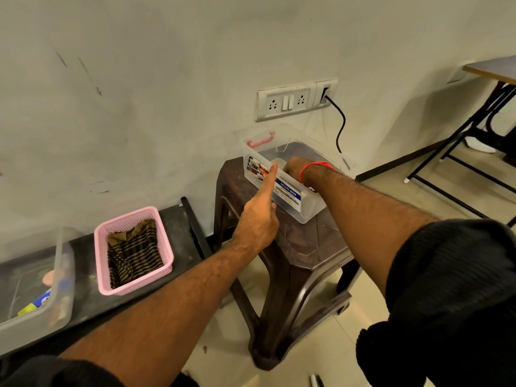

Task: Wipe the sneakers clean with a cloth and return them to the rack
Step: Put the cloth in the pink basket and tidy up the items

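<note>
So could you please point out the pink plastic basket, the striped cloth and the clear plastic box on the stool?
Pink plastic basket (164, 241): head view, right wall.
Striped cloth (134, 255): head view, middle.
Clear plastic box (307, 210): head view, front wall.

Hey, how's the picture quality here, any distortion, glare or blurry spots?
Head view: wide-angle bending curves the wall and floor edges; the clear box throws faint glare; the left hand and right hand are sharp; soft indoor light, weak shadows.

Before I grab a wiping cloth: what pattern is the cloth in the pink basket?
Dark with olive-tan stripes, cloth in the pink basket, head view.
</note>
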{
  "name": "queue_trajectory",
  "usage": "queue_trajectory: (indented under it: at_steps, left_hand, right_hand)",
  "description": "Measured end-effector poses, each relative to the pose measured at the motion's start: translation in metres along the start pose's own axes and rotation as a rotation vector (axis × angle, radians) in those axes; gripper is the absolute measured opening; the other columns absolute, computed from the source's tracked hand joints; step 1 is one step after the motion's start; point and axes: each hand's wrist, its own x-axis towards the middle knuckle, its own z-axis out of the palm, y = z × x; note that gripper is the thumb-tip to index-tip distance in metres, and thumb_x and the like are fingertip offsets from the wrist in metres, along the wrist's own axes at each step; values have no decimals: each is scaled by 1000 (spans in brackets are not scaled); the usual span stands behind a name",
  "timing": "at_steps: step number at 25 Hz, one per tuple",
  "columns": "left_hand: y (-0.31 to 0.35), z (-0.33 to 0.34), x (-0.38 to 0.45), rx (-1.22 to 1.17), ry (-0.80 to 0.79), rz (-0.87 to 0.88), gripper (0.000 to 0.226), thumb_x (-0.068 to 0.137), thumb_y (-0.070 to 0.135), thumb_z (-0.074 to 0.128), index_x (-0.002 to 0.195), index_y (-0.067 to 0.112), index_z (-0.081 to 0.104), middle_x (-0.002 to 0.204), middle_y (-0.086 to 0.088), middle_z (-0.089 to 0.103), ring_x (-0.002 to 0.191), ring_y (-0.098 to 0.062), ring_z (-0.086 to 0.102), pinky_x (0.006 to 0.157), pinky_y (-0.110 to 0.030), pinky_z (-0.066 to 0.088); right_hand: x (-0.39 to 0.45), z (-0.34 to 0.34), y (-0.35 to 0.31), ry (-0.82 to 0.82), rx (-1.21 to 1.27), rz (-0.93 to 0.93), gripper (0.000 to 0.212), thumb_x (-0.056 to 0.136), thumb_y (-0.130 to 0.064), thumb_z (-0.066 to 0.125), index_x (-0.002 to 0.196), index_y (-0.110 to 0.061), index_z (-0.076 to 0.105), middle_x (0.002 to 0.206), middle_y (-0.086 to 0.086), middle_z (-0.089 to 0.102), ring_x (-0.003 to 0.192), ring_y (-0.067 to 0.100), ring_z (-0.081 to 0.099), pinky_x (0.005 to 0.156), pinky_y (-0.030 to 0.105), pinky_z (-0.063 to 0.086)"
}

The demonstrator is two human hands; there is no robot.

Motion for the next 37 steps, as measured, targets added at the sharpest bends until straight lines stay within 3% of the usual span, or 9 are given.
queue_trajectory:
  at_steps: [4, 7, 13, 18, 21, 23, 26, 31, 37]
  left_hand:
    - [-2, -5, -1, 74, -72, -9, 86, 104, 3, 51, 160, 43, 1, 155, -4, 45, 141, -19, 46, 117, -43, 38]
    - [3, -8, -7, 59, -55, -43, 80, 105, 6, 51, 163, 33, 2, 157, -4, 44, 144, -21, 44, 118, -44, 37]
    - [41, 11, -25, -97, -28, -189, 64, 108, 43, 40, 164, 28, 12, 156, -7, 46, 143, -26, 44, 114, -39, 37]
    - [49, 14, -20, -140, 25, -302, 64, 104, 55, 43, 161, 32, 23, 151, -6, 50, 135, -29, 51, 109, -44, 47]
    - [51, 11, -14, -108, 73, -338, 58, 103, 48, 49, 156, 34, 32, 130, -5, 63, 111, -28, 67, 72, -37, 63]
    - [53, 12, -7, -111, 75, -358, 56, 102, 45, 51, 154, 33, 36, 121, -6, 66, 96, -27, 71, 55, -34, 63]
    - [57, 12, -7, -110, 74, -363, 54, 103, 44, 52, 153, 29, 37, 122, -5, 65, 90, -22, 71, 56, -36, 64]
    - [48, -10, -17, -38, 143, -315, 41, 108, 42, 37, 145, 26, 47, 123, -8, 68, 95, -27, 71, 66, -40, 65]
    - [46, -29, -35, 74, 91, -181, 40, 111, 31, 33, 144, 25, 54, 99, 2, 65, 85, -16, 65, 74, -38, 61]
  right_hand:
    - [-13, -14, 5, 145, 115, 1, 33, 86, -5, 74, 119, -6, 71, 117, 14, 71, 103, 28, 68, 93, 38, 55]
    - [-39, -24, 22, 325, 252, -20, 28, 93, 0, 60, 116, -10, 72, 118, 12, 69, 107, 29, 65, 102, 41, 52]
    - [-102, 13, 55, 432, 264, -50, 30, 103, -29, 48, 98, -19, 75, 95, 3, 75, 96, 21, 64, 120, 48, 20]
    - [-136, 17, 30, 379, 550, -239, 31, 98, 0, 48, 116, -15, 69, 104, 3, 72, 99, 16, 65, 88, 26, 50]
    - [-137, 16, 40, 465, 625, -230, 40, 92, 7, 50, 120, -16, 67, 119, 1, 69, 120, 15, 59, 108, 30, 46]
    - [-133, 21, 57, 587, 532, -101, 34, 96, -8, 55, 126, -18, 65, 141, 6, 56, 141, 23, 40, 119, 34, 29]
    - [-135, 29, 73, 473, 556, -8, 34, 102, -29, 53, 132, -16, 63, 157, 9, 36, 142, 28, 37, 112, 40, 39]
    - [-149, 50, 48, 575, 264, -139, 34, 101, -40, 49, 124, -26, 69, 127, 5, 59, 119, 28, 51, 101, 40, 33]
    - [-205, 56, 45, 611, 122, -96, 40, 100, -52, 47, 130, -33, 65, 129, -4, 65, 109, 28, 48, 89, 40, 42]
